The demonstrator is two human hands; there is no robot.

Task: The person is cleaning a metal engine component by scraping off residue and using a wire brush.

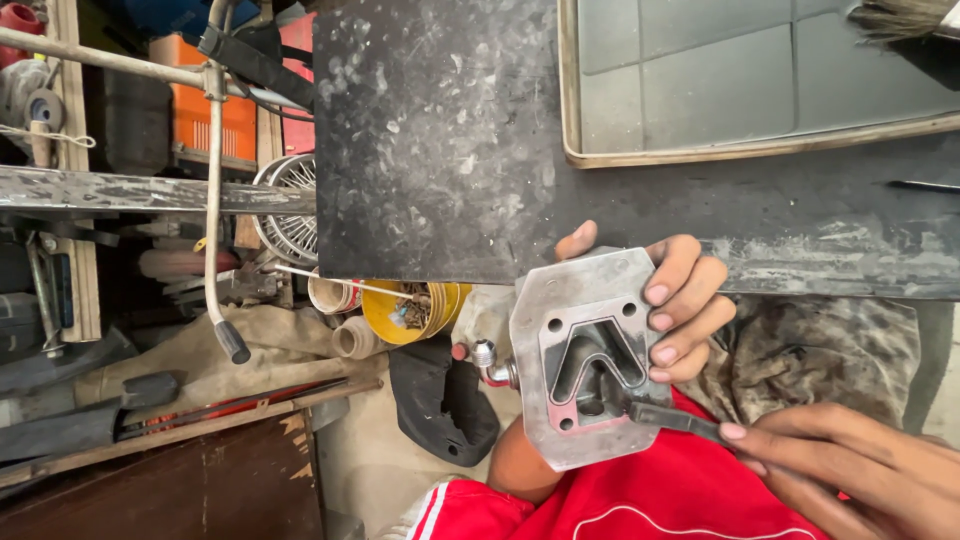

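The metal plate [585, 355] is held up over the person's lap, in front of the red shorts [650, 490], just below the edge of the dark tabletop [440, 140]. It is a flat, pale grey piece with cut corners, small holes near its corners and a deep V-shaped recess in the middle. A short bent pipe fitting [488, 362] sticks out of its left side.

The hand [670, 300] at the plate's upper right edge grasps it: its fingers [680, 325] curl over the right rim and the thumb shows behind the top edge. The other hand [860, 470], at the lower right, has its fingers clenched around a dark thin tool [675, 417], whose tip rests in the lower part of the recess. Which hand is left and which right cannot be told from this view.

Around them: a shallow tray [740, 150] with a pale rim lies on the tabletop, with a brush [900, 15] at its far corner. A grimy rag [810, 350] lies under the holding hand. To the left, a yellow tub [410, 310] of small bits, a black pad [440, 400] and a bent metal pipe with a black grip [215, 200] crowd the floor.
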